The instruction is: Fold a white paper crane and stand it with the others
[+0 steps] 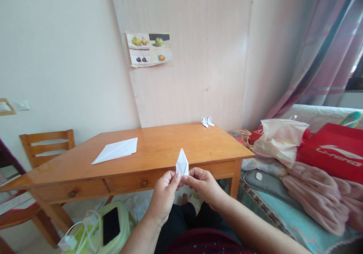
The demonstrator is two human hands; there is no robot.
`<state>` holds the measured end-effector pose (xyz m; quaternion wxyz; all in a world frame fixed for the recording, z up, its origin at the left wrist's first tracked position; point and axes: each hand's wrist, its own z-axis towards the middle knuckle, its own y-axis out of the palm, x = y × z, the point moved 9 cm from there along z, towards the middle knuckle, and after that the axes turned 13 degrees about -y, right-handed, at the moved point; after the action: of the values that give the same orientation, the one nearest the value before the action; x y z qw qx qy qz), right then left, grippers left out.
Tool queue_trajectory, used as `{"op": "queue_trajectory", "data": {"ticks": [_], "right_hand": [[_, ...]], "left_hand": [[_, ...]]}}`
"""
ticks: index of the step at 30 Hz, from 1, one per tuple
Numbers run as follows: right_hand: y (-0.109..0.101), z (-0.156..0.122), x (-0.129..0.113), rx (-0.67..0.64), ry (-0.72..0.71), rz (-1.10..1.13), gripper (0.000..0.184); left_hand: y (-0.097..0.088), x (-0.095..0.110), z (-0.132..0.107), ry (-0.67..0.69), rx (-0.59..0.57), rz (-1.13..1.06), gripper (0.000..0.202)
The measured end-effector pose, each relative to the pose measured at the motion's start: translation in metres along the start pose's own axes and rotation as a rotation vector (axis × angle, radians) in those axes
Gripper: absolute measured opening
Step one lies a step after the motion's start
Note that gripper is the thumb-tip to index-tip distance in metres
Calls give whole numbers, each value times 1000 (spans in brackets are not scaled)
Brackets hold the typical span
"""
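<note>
A small piece of folded white paper (182, 164), pointed at the top, stands upright between my hands in front of the table's near edge. My left hand (167, 184) pinches its lower left corner between thumb and fingers. On the other side, my right hand (202, 184) grips the lower right corner in the same way. The fingertips hide the bottom edge of the paper. Behind it, on the wooden table (164, 140), lies a stack of white paper sheets (117, 150) to the left. Small folded paper figures (207, 121) stand at the far right edge.
A wooden chair (48, 142) is at the left. Below the table, a black phone (111, 225) and white charging cables rest on a green stool (123, 227). On the right, a bed (300, 216) bears a red bag (334, 152) and a pink cloth (314, 193).
</note>
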<state>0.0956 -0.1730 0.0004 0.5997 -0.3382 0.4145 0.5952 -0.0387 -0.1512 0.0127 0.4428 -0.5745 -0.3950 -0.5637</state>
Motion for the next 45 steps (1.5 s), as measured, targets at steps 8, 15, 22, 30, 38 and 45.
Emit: {"op": "queue_trajectory", "data": {"ticks": [8, 15, 22, 30, 38, 45], "right_hand": [[-1, 1, -10, -68, -150, -52, 36], [5, 1, -17, -116, -180, -49, 31], [3, 1, -13, -141, -215, 27, 29], [7, -11, 14, -11, 191, 468, 25], [20, -22, 35, 45, 477, 761, 16], [28, -26, 41, -37, 517, 871, 13]], "left_hand": [[5, 12, -3, 29, -157, 86, 28], [-1, 29, -9, 146, -104, 216, 25], [2, 34, -14, 203, -53, 334, 25], [7, 31, -15, 165, -182, 86, 28], [-6, 19, -10, 170, -58, 43, 25], [-2, 18, -11, 173, -78, 2, 21]]}}
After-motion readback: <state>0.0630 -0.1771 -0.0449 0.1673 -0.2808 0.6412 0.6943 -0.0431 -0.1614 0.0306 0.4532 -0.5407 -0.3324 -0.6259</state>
